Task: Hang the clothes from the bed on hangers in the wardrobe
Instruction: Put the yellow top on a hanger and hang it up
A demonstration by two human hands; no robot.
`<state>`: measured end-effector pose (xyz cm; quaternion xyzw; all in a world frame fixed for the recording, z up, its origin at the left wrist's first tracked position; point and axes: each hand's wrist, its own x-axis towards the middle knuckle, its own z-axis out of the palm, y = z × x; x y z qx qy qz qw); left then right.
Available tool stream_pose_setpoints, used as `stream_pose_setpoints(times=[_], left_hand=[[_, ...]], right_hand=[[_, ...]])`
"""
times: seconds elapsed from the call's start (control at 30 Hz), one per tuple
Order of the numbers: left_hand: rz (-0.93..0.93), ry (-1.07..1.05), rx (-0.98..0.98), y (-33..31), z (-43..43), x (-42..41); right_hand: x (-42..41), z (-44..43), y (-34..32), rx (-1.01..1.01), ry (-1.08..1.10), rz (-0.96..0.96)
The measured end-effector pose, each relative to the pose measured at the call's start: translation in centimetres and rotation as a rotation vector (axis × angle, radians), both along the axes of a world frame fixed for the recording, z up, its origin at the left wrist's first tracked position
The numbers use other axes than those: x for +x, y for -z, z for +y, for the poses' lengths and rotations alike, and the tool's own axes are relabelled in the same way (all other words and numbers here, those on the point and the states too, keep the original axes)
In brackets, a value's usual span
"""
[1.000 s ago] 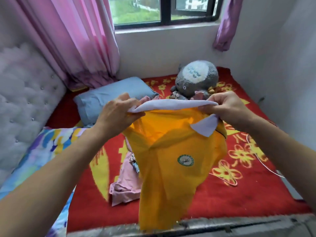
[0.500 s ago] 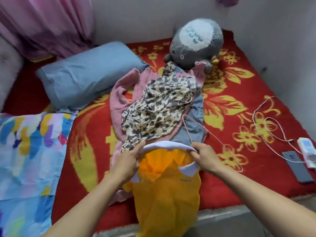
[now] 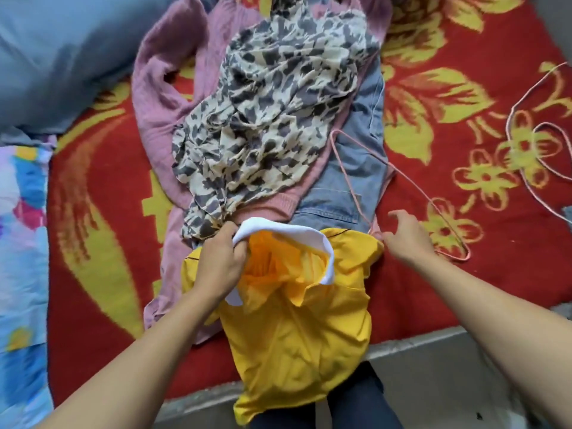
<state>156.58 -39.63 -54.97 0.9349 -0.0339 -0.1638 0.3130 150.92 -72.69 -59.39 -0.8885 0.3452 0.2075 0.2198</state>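
A yellow polo shirt point(image 3: 294, 323) with a white collar point(image 3: 278, 235) lies over the near edge of the bed and hangs down past it. My left hand point(image 3: 221, 264) grips the collar at its left side and holds the neck open. My right hand point(image 3: 405, 236) hovers with spread fingers, its thumb right next to the near end of a thin pink wire hanger point(image 3: 399, 178); it holds nothing. The hanger lies across a blue denim garment point(image 3: 356, 156). Beyond the shirt are a leopard-print garment point(image 3: 263, 119) and, beneath it, a pink sweater point(image 3: 161, 103).
The clothes lie on a red blanket with yellow flowers point(image 3: 448, 103). A blue pillow point(image 3: 46, 54) is at the far left, a colourful quilt point(image 3: 21, 243) at the left edge. A thin looped cable point(image 3: 526, 134) lies on the right. The grey bed edge point(image 3: 418, 345) runs below.
My right hand has let go of the collar and moved right to the hanger. The shirt has come down onto the bed edge. The view has tilted downward.
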Motion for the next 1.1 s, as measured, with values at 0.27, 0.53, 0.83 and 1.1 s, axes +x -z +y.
stream_pose_setpoints(times=[0.27,0.53,0.83,1.1], left_hand=[[-0.013,-0.366,-0.127,-0.2,-3.2,4.7],[0.040,-0.388,-0.066,0.4,-4.0,10.1],[0.094,-0.451,0.040,2.8,-3.3,7.5],[-0.067,-0.358,0.078,0.9,-2.5,7.8]], right_hand=[[1.7,-1.0,0.3,-0.129,-0.219,-0.136],[7.0,-3.8,-8.4,-0.208,-0.371,-0.592],[9.4,-5.3,-9.2,-0.152,-0.315,-0.639],[9.3,-2.5,-11.3,0.261,-0.560,-0.642]])
